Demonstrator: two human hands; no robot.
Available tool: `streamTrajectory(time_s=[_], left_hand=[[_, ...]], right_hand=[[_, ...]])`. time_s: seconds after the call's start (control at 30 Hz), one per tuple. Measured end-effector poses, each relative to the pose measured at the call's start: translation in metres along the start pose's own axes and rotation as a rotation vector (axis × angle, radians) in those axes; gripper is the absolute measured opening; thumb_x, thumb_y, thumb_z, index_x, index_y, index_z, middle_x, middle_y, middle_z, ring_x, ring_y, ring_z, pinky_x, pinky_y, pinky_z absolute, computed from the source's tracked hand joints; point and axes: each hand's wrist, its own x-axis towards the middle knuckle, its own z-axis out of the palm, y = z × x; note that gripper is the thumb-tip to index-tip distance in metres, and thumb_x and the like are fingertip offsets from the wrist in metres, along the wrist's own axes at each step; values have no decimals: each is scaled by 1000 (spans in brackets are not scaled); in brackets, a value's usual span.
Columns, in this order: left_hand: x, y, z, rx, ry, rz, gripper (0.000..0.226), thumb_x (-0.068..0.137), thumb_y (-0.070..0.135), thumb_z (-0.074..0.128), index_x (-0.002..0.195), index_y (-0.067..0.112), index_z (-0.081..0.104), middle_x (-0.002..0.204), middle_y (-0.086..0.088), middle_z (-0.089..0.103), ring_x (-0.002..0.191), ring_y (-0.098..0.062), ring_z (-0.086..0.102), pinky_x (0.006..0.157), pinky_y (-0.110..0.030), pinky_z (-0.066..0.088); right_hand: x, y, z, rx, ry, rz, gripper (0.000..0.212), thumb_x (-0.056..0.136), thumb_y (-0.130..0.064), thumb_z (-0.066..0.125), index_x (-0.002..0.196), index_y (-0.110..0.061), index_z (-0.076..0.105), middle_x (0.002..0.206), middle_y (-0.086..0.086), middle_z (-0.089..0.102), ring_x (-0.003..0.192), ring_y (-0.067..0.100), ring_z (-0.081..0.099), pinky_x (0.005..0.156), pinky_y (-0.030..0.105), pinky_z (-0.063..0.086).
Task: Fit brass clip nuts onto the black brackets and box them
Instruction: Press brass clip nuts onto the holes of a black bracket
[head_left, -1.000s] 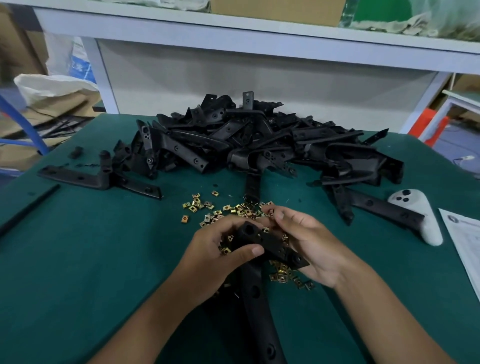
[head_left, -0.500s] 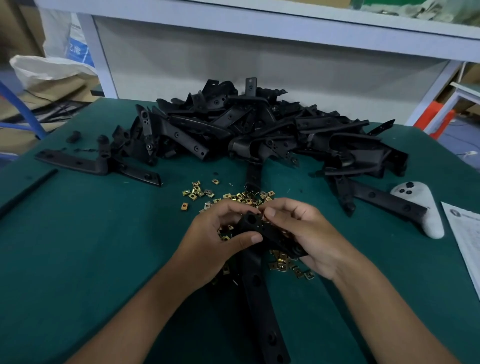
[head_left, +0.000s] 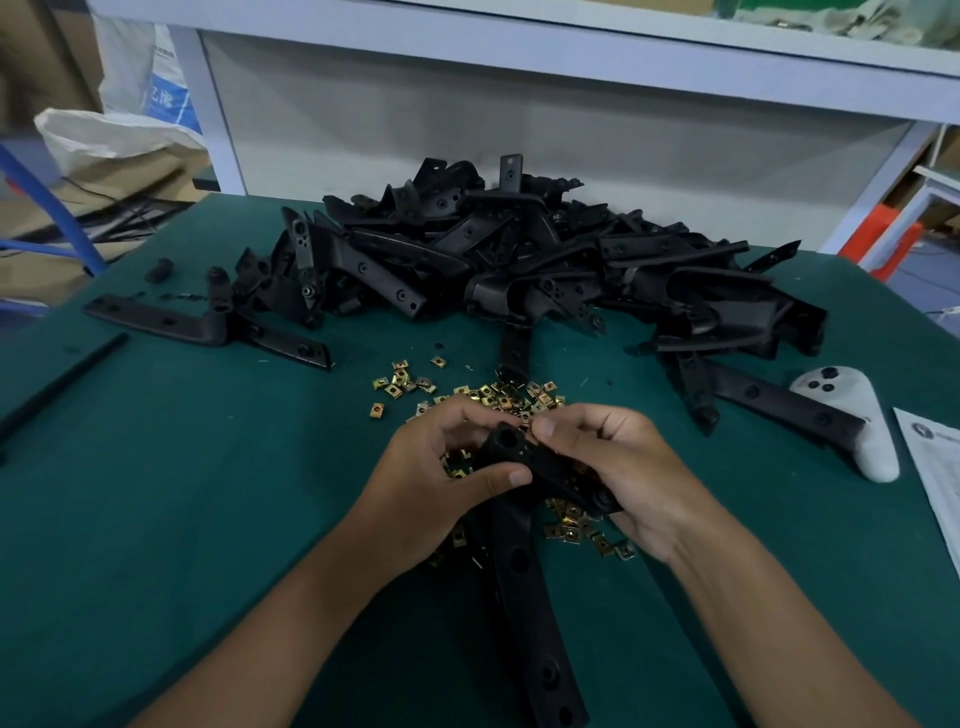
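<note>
Head view: both hands hold one black bracket (head_left: 524, 525) above the green tabletop (head_left: 182, 493).
Left hand (head_left: 441, 478): grip clamped on bracket's knuckle.
Right hand (head_left: 623, 467): grip wrapped round bracket's short arm.
Brass clip nuts (head_left: 498, 395): scattered beneath the hands.
Bracket pile (head_left: 519, 260): behind nuts.

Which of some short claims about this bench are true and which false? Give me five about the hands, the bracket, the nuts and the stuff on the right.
1. Both the left hand and the right hand hold one black bracket. True.
2. The brass clip nuts sit in a tray. False: they lie loose on the green table.
3. A pile of brackets lies beyond the nuts. True.
4. A white controller lies at the left edge. False: it lies at the right.
5. The held bracket stands upright on the pile. False: it is in front of the pile, running toward the camera.
</note>
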Motion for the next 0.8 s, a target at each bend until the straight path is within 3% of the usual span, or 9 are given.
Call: streamTrajectory(time_s=[0.17, 0.27, 0.43, 0.53, 0.67, 0.8], left_hand=[[0, -1, 0, 29, 5, -14, 26, 79, 34, 84, 99, 40, 68, 105, 10, 76, 107, -8, 69, 85, -20, 55], [-2, -2, 1, 42, 19, -30, 27, 76, 45, 81, 99, 43, 67, 107, 11, 74, 109, -10, 68, 89, -31, 57], [-1, -3, 1, 39, 20, -22, 26, 81, 29, 84, 98, 41, 68, 105, 9, 75, 107, -12, 69, 90, -32, 57], [0, -3, 1, 65, 28, -11, 26, 80, 33, 84, 98, 40, 68, 102, 11, 74, 105, -8, 68, 88, -20, 53], [0, -2, 1, 87, 71, -3, 28, 75, 48, 81, 98, 42, 67, 100, 14, 74, 103, -5, 68, 86, -16, 51], [1, -3, 1, 65, 66, 2, 29, 80, 36, 83, 104, 44, 69, 99, 14, 74, 100, -4, 68, 82, -9, 49]], right_hand=[[-1, 0, 0, -4, 9, 20, 18, 70, -34, 83, 78, -18, 80, 86, 7, 76, 78, 18, 72, 71, 26, 58], [-3, -3, -1, -5, -18, 23, 16, 71, -34, 83, 74, -19, 78, 83, 6, 75, 74, 17, 71, 66, 24, 56], [-4, -2, 2, -34, 5, 21, 22, 69, -36, 83, 75, -17, 75, 82, 8, 72, 74, 19, 69, 67, 27, 55], [-4, -1, 1, -39, 11, -6, 26, 71, -40, 80, 79, -15, 77, 86, 9, 74, 77, 22, 70, 71, 31, 54], [-3, 1, 0, -115, 19, -73, 32, 85, -45, 67, 93, -18, 81, 100, 9, 78, 96, 24, 74, 87, 33, 55], [-2, 1, -4, -124, -59, -95, 34, 89, -51, 62, 99, -23, 80, 110, 4, 77, 104, 20, 72, 87, 26, 56]])
